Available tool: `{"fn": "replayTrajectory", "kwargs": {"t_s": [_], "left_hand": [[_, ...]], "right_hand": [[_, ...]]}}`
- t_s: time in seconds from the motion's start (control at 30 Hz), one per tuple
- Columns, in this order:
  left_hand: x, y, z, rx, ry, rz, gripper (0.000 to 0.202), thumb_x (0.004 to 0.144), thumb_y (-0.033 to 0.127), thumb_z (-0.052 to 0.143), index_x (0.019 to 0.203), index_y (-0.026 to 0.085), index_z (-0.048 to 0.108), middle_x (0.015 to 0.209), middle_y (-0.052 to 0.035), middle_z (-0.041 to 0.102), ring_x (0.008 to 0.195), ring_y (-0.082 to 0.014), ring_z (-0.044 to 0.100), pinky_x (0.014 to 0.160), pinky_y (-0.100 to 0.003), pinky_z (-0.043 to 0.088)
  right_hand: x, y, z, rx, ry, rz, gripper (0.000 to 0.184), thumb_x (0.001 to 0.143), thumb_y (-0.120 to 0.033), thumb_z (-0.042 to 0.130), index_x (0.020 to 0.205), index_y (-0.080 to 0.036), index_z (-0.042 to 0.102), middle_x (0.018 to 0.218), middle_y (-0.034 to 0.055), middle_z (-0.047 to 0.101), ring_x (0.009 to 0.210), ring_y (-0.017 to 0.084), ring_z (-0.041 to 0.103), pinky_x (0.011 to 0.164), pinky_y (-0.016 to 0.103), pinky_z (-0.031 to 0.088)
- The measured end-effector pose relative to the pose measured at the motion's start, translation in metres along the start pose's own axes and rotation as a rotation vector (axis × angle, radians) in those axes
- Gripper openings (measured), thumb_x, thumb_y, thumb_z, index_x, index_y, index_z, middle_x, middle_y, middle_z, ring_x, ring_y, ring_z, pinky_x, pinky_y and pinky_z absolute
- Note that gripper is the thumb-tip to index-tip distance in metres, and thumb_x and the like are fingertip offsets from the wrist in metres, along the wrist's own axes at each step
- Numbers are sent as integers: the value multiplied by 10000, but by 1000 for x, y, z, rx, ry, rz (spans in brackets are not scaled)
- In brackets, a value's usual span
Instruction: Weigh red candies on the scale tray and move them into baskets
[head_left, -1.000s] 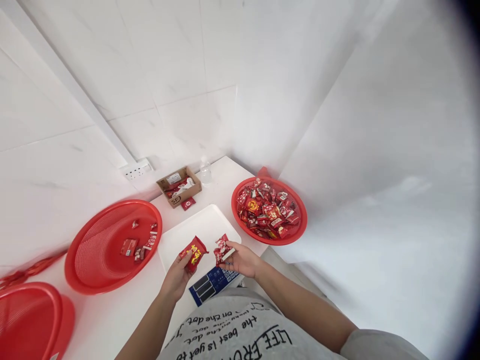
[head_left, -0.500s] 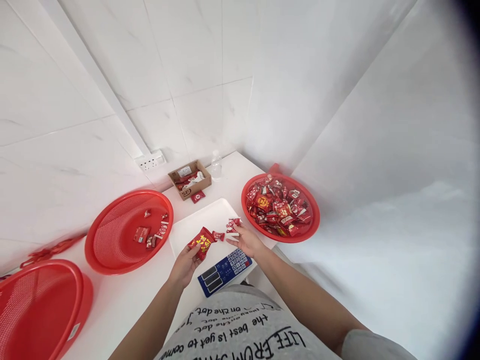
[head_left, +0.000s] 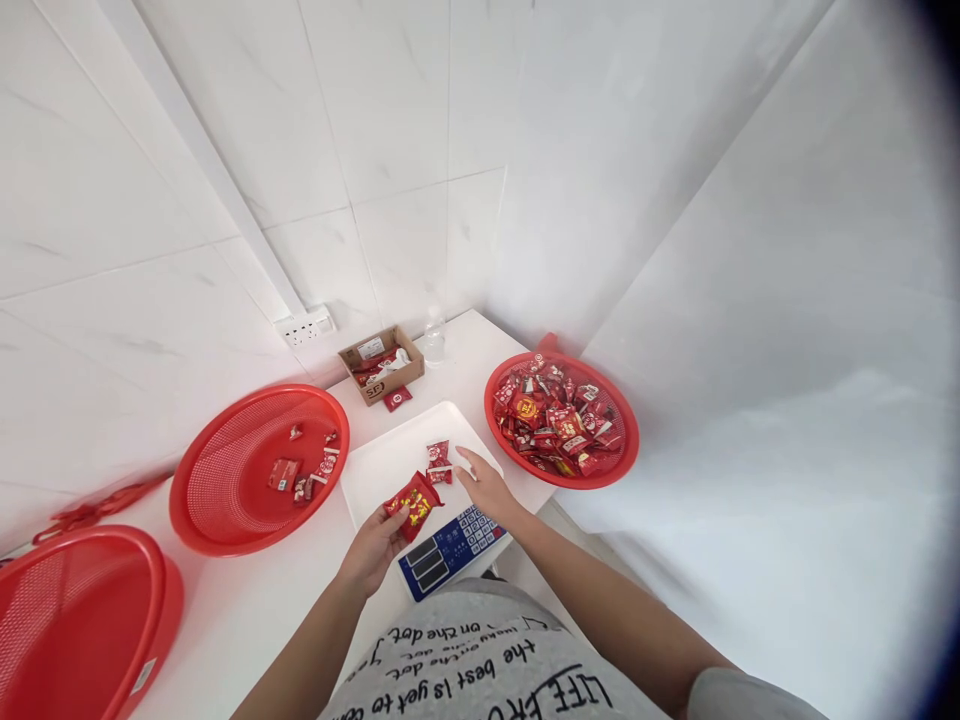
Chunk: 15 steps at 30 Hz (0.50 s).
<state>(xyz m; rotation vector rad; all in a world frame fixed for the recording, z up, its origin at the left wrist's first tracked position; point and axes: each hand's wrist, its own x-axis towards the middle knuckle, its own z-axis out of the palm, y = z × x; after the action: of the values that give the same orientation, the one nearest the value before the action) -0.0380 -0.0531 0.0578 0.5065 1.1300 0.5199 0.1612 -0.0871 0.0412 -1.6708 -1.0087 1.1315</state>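
My left hand [head_left: 379, 548] grips a red snack packet [head_left: 414, 503] with yellow lettering, above the front left of a white weighing scale [head_left: 390, 448]. Beside the packet, small red-and-white wrapped sweets [head_left: 438, 456] lie on the scale's tray. My right hand [head_left: 484, 484] is just to their right, fingers apart and nothing held in them. Its fingertips are close to the sweets; whether they touch, I cannot tell. Below both hands is the scale's blue keypad panel [head_left: 450, 548], partly covered by the packet.
A red basket [head_left: 634, 440] heaped with wrapped sweets stands on the right. To the left, another red basket [head_left: 225, 470] holds a few pieces, and a third red basket [head_left: 82, 620] stands nearer. A cardboard box [head_left: 386, 382], red packet [head_left: 397, 398] and clear bottle [head_left: 434, 340] are at the back.
My right hand has let go of a small red-and-white sweet, which now lies on the scale tray with another. The packet in my left hand has moved slightly right and down.
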Motion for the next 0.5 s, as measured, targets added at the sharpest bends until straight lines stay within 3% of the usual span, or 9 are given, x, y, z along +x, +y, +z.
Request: {"fn": "replayTrajectory", "kwargs": {"t_s": [0.07, 0.13, 0.3, 0.5], "left_hand": [[-2, -4, 0, 20, -52, -4, 218, 757, 154, 657, 963, 133, 589, 977, -113, 678, 806, -171, 657, 740, -269, 518], [-3, -8, 0, 39, -90, -12, 243, 742, 178, 676, 967, 135, 597, 990, -113, 676, 814, -179, 656, 742, -277, 515], [-4, -16, -2, 79, -146, -66, 310, 702, 236, 717, 970, 131, 604, 961, -110, 682, 796, -185, 655, 705, -276, 514], [-12, -21, -9, 129, -184, -115, 408, 708, 344, 704, 1041, 138, 592, 955, -99, 686, 822, -190, 651, 671, -250, 497]], "right_hand": [[-8, 2, 8, 52, -101, 41, 427, 829, -423, 445, 1185, -200, 519, 1174, 80, 589, 1088, 201, 540, 927, 377, 417], [-17, 5, 16, 78, -190, 80, 374, 817, -458, 467, 1053, -195, 587, 960, 57, 662, 858, 189, 622, 742, 339, 493], [-33, 15, 32, 86, -228, 168, 307, 754, -479, 565, 691, -180, 550, 547, -26, 546, 507, 117, 517, 526, 254, 426], [-41, 17, 38, 96, -209, 233, 291, 754, -448, 566, 626, -196, 496, 502, -39, 499, 459, 110, 469, 499, 246, 386]]}}
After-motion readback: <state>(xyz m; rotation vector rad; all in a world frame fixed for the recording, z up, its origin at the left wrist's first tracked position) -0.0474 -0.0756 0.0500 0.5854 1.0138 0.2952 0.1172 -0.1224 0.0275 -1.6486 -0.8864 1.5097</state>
